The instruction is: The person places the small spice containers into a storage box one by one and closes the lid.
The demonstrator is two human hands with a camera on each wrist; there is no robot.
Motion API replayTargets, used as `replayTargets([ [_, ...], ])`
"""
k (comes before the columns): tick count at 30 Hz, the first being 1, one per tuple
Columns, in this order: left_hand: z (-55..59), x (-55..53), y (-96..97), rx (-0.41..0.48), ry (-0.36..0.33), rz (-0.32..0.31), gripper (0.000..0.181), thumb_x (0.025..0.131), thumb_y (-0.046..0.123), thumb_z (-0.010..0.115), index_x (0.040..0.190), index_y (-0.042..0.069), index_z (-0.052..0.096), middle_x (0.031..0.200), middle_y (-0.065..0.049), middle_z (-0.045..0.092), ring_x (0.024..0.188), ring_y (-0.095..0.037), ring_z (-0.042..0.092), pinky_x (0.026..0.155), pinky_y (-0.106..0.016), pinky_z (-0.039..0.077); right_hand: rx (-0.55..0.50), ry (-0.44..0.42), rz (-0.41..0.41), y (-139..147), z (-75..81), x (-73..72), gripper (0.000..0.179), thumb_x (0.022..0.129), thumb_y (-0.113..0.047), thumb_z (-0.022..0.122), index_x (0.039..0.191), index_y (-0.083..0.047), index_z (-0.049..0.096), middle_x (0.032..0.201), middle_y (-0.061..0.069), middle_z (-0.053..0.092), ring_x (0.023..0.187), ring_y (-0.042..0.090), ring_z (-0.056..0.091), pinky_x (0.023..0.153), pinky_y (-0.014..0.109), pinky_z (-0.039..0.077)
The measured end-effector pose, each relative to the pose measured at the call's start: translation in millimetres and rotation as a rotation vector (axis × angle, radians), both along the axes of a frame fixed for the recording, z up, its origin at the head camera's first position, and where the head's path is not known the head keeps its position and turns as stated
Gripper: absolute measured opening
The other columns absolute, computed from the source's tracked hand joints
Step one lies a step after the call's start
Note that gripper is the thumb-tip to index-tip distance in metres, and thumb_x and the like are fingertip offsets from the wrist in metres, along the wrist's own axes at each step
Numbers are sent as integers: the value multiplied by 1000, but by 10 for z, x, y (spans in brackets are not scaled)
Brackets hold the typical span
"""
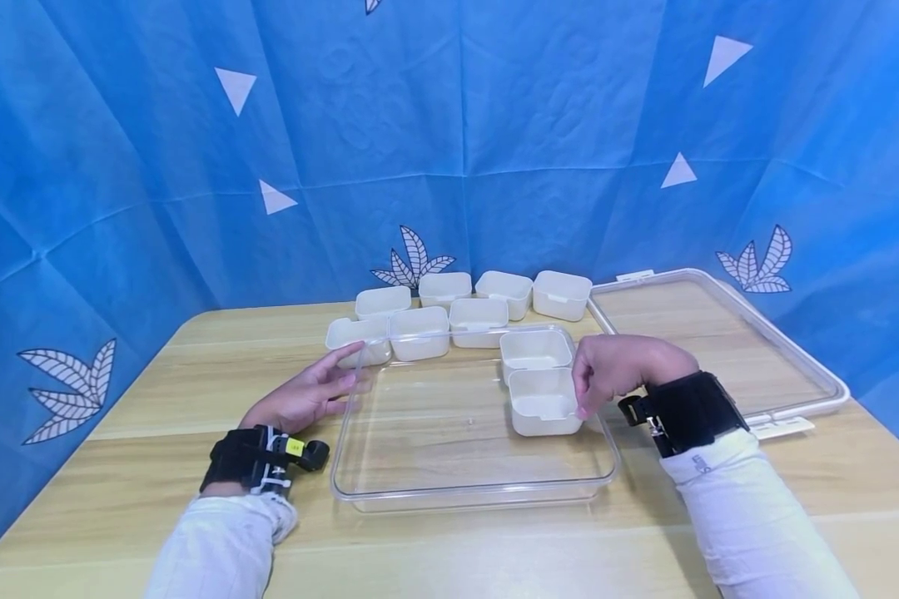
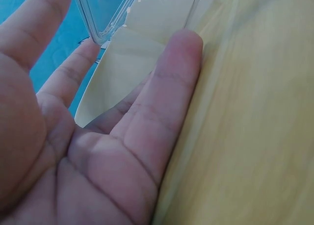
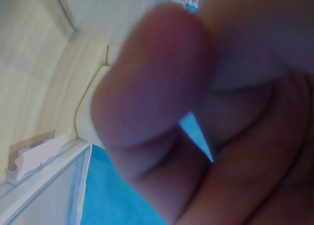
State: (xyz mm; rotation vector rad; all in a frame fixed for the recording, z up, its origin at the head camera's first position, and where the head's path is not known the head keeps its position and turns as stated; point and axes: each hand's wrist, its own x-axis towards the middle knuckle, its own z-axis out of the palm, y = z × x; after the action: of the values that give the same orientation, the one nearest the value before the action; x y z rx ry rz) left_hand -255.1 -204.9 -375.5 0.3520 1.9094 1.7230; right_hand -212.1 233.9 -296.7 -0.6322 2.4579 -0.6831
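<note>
A clear plastic box (image 1: 472, 492) stands on the table before me. Inside it, at the right side, are two small white bins: a rear one (image 1: 535, 348) and a front one (image 1: 543, 420). My right hand (image 1: 625, 366) pinches the right wall of the front bin between thumb and fingers; in the right wrist view the curled fingers (image 3: 152, 97) hide most of the bin. At the box's left side, my left hand (image 1: 307, 395) has its fingers spread and rather straight, touching the rim near the far left corner. In the left wrist view its palm (image 2: 103, 161) shows bare.
Several more white bins, among them a front left one (image 1: 419, 334) and a back right one (image 1: 562, 295), stand in two rough rows behind the box. A clear lid with a white frame (image 1: 802, 366) lies at the right. Blue patterned cloth (image 1: 457, 125) hangs behind the table (image 1: 157, 416).
</note>
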Motion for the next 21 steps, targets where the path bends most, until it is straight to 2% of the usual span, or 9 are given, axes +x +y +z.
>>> replayTargets([
  [8, 6, -12, 4, -11, 2, -1, 71, 102, 24, 52, 157, 20, 8, 154, -26, 17, 134, -34, 38, 103, -39, 43, -36, 11, 14, 39, -2, -32, 16, 72, -8, 82, 63, -9, 68, 54, -9, 44, 52, 8, 36, 48, 21, 26],
  [11, 5, -12, 4, -13, 2, -4, 71, 102, 25, 52, 157, 20, 8, 154, -25, 17, 134, -33, 39, 102, -37, 44, -80, 71, 28, 86, -20, -83, 21, 76, -11, 80, 62, -9, 65, 54, -8, 45, 52, 8, 38, 50, 22, 31],
  [14, 10, -7, 0, -20, 7, -9, 72, 101, 26, 53, 157, 21, 8, 155, -24, 17, 135, -34, 37, 102, -36, 44, -132, 217, 6, 135, -62, -152, 28, 83, -14, 77, 60, -9, 62, 54, -7, 46, 52, 9, 42, 52, 25, 36],
  [16, 16, -2, -3, -29, 11, -13, 72, 101, 27, 53, 157, 22, 9, 155, -24, 17, 136, -35, 35, 103, -37, 43, -156, 332, -66, 157, -96, -196, 29, 86, -17, 74, 61, -10, 62, 55, -7, 48, 53, 11, 44, 53, 28, 38],
  [18, 22, -1, -7, -32, 14, -15, 71, 101, 27, 53, 157, 22, 9, 155, -24, 16, 137, -37, 33, 104, -39, 41, -168, 440, -171, 177, -140, -243, 26, 89, -18, 72, 65, -9, 66, 56, -6, 51, 53, 13, 45, 54, 30, 39],
  [21, 25, -1, -10, -38, 9, -10, 71, 101, 28, 53, 157, 23, 10, 156, -22, 15, 137, -38, 32, 106, -41, 39, -167, 540, -333, 195, -207, -297, 21, 91, -18, 68, 73, -6, 70, 59, -3, 56, 58, 17, 49, 59, 34, 40],
])
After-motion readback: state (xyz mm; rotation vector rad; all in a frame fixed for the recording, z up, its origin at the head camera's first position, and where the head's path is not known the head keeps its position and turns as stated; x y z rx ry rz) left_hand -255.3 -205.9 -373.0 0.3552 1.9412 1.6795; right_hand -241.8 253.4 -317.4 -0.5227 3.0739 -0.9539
